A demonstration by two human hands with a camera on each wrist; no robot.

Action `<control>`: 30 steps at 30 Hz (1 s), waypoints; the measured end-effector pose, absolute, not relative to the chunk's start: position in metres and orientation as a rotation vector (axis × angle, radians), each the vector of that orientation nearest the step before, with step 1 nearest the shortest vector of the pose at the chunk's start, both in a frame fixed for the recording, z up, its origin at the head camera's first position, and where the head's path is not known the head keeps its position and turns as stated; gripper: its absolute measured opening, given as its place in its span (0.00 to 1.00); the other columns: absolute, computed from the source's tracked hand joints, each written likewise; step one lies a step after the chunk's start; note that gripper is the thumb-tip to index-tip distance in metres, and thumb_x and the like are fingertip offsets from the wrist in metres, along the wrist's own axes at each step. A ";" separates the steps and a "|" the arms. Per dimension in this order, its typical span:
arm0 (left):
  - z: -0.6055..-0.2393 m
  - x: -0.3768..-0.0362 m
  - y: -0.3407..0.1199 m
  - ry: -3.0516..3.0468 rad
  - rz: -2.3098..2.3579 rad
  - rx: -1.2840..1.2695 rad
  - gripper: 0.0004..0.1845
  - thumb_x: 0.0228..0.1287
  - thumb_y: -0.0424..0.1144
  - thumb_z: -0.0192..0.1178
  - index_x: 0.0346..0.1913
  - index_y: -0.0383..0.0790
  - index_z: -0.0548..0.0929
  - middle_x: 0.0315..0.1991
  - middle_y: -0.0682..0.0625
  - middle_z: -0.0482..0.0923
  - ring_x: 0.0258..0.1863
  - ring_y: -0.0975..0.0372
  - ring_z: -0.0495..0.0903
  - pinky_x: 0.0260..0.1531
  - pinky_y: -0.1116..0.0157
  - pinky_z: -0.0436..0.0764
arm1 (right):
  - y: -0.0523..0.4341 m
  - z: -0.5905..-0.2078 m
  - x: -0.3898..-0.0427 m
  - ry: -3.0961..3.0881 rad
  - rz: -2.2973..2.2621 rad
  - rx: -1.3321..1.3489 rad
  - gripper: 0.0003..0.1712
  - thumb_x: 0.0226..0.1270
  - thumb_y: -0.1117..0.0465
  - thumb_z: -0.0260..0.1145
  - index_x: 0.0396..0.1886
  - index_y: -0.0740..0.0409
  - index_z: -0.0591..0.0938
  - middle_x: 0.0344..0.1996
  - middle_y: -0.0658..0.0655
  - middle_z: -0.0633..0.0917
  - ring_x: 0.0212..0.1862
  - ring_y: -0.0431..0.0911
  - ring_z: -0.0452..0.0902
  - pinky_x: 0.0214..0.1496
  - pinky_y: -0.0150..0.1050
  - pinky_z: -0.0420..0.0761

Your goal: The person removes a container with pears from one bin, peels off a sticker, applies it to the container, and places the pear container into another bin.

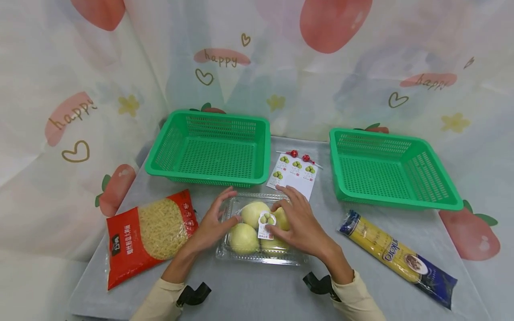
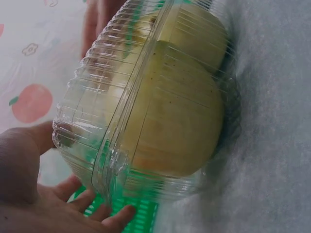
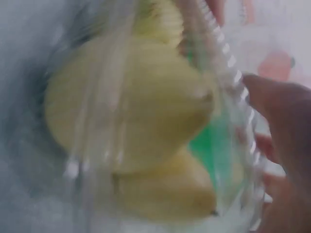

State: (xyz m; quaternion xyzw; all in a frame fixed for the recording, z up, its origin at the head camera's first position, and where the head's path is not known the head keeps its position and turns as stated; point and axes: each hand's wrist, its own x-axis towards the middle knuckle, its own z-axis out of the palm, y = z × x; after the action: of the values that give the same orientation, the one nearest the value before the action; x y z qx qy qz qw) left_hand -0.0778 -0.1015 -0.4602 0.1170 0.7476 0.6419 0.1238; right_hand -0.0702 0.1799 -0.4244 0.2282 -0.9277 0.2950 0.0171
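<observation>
A clear plastic clamshell box of yellow-green pears lies on the grey table, near the front. A small fruit label is stuck on its lid. My left hand rests against the box's left side, fingers spread and fairly straight over the lid's edge. My right hand lies flat over the right part of the lid, thumb by the label. In the left wrist view the box fills the frame beside the spread left hand. The right wrist view is blurred; it shows the pears and the right hand.
Two empty green baskets stand at the back, one left and one right. A sheet of fruit stickers lies between them. A red bag of pasta lies left of the box, a spaghetti pack right.
</observation>
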 end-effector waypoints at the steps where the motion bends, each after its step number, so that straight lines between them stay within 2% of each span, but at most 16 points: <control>1: -0.460 -0.078 -0.102 2.197 1.879 0.347 0.41 0.73 0.35 0.65 0.83 0.44 0.58 0.87 0.43 0.41 0.84 0.37 0.46 0.78 0.34 0.53 | 0.182 -0.425 -0.070 -2.861 0.926 0.660 0.23 0.67 0.47 0.77 0.53 0.52 0.81 0.81 0.60 0.64 0.82 0.61 0.53 0.79 0.69 0.56; 6: -0.460 -0.075 -0.104 2.211 1.847 0.174 0.41 0.76 0.39 0.62 0.85 0.46 0.54 0.85 0.37 0.48 0.81 0.34 0.53 0.75 0.34 0.61 | 0.200 -0.434 -0.066 -2.845 0.989 0.341 0.38 0.70 0.52 0.76 0.72 0.62 0.72 0.80 0.64 0.62 0.78 0.62 0.60 0.72 0.68 0.70; 10: -0.462 -0.073 -0.102 2.150 1.832 0.013 0.41 0.79 0.45 0.59 0.85 0.44 0.52 0.82 0.34 0.54 0.81 0.38 0.56 0.75 0.35 0.63 | 0.211 -0.448 -0.060 -2.894 1.094 0.093 0.44 0.75 0.47 0.71 0.80 0.61 0.63 0.74 0.65 0.70 0.71 0.62 0.72 0.63 0.65 0.80; 13: -0.465 -0.071 -0.098 2.102 1.830 -0.063 0.40 0.79 0.50 0.59 0.84 0.41 0.53 0.79 0.32 0.60 0.78 0.39 0.62 0.74 0.37 0.66 | 0.215 -0.457 -0.054 -2.897 1.236 -0.047 0.42 0.79 0.42 0.65 0.80 0.59 0.63 0.72 0.64 0.74 0.67 0.60 0.78 0.59 0.60 0.84; 17: -0.467 -0.069 -0.095 2.058 1.844 -0.140 0.38 0.79 0.53 0.59 0.80 0.38 0.60 0.75 0.33 0.66 0.75 0.41 0.67 0.73 0.40 0.69 | 0.217 -0.465 -0.048 -2.860 1.440 -0.125 0.41 0.82 0.41 0.60 0.79 0.62 0.65 0.72 0.65 0.75 0.67 0.59 0.78 0.61 0.57 0.84; 24: -0.472 -0.066 -0.092 2.041 1.895 -0.168 0.37 0.79 0.56 0.59 0.79 0.40 0.62 0.78 0.37 0.63 0.78 0.43 0.63 0.77 0.41 0.62 | 0.216 -0.474 -0.038 -2.833 1.579 -0.178 0.31 0.84 0.40 0.55 0.70 0.58 0.76 0.58 0.65 0.85 0.61 0.56 0.81 0.60 0.54 0.81; 26: -0.472 -0.066 -0.091 2.047 1.896 -0.169 0.37 0.79 0.55 0.59 0.80 0.40 0.62 0.79 0.37 0.62 0.79 0.43 0.61 0.78 0.40 0.60 | 0.216 -0.475 -0.037 -2.802 1.627 -0.170 0.29 0.84 0.42 0.55 0.69 0.57 0.77 0.59 0.65 0.85 0.61 0.57 0.81 0.60 0.54 0.81; 30: -0.471 -0.066 -0.092 2.046 1.889 -0.191 0.38 0.79 0.56 0.59 0.80 0.40 0.61 0.80 0.37 0.60 0.80 0.41 0.58 0.79 0.38 0.58 | 0.215 -0.476 -0.037 -2.678 1.842 -0.155 0.28 0.85 0.47 0.57 0.71 0.60 0.73 0.68 0.68 0.79 0.68 0.62 0.78 0.64 0.53 0.82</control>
State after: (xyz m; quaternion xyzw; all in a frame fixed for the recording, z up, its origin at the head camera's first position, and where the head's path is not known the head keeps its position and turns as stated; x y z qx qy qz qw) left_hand -0.0661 -0.0919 -0.4711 -0.0674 0.7218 0.6664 0.1741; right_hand -0.0374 0.2146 -0.4765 -0.0475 -0.8217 0.5652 -0.0564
